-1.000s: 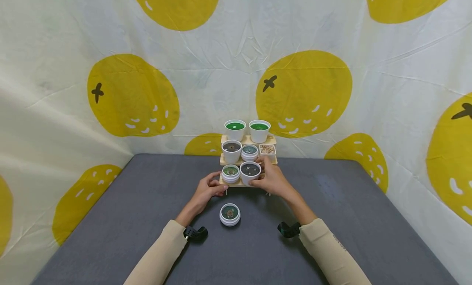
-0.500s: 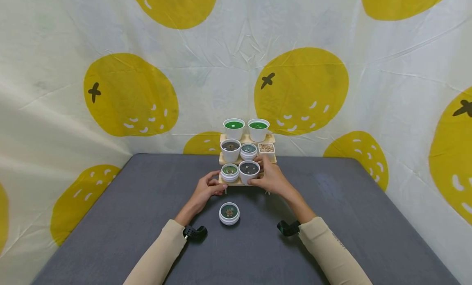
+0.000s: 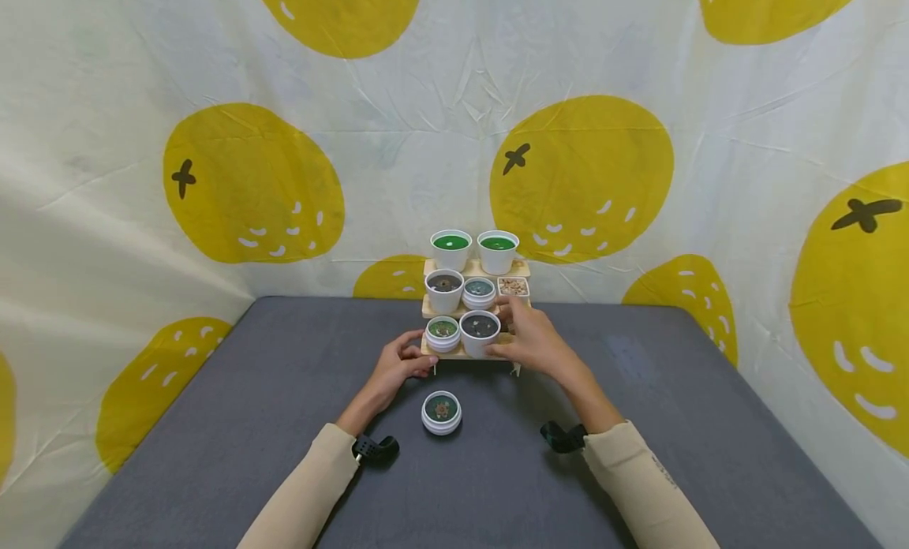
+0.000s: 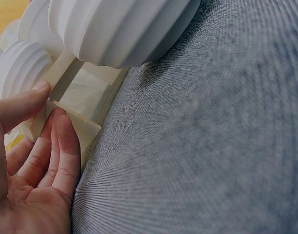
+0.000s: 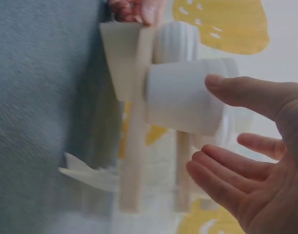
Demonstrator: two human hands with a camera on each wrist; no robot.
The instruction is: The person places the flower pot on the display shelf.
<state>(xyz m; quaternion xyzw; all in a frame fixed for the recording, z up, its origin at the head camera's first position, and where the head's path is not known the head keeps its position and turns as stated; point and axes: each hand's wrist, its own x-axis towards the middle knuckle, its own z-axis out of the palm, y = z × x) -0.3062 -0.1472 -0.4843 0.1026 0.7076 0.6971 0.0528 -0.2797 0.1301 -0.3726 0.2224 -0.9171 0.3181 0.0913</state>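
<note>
A three-tier wooden stand (image 3: 454,356) stands on the table. My left hand (image 3: 388,371) pinches the left end of its lowest step, thumb on top and fingers below, as the left wrist view shows. On that step are a ribbed white jar (image 3: 443,337) with green content and, to its right, a smooth white cup (image 3: 480,334) with dark content. My right hand (image 3: 534,344) is at this cup's right side. In the right wrist view its thumb overlaps the cup (image 5: 183,95) and the other fingers are spread; contact cannot be told.
Nearer me on the table (image 3: 319,502) sits another ribbed white jar (image 3: 441,415). The middle step bears a cup (image 3: 444,293), a ribbed jar (image 3: 480,295) and a square pot (image 3: 513,286). Two green-filled cups (image 3: 450,253) occupy the top step. A patterned curtain (image 3: 412,162) hangs behind.
My right hand has shifted slightly right and its fingers have loosened from the dark-filled cup. My left hand has stayed at the stand's left end.
</note>
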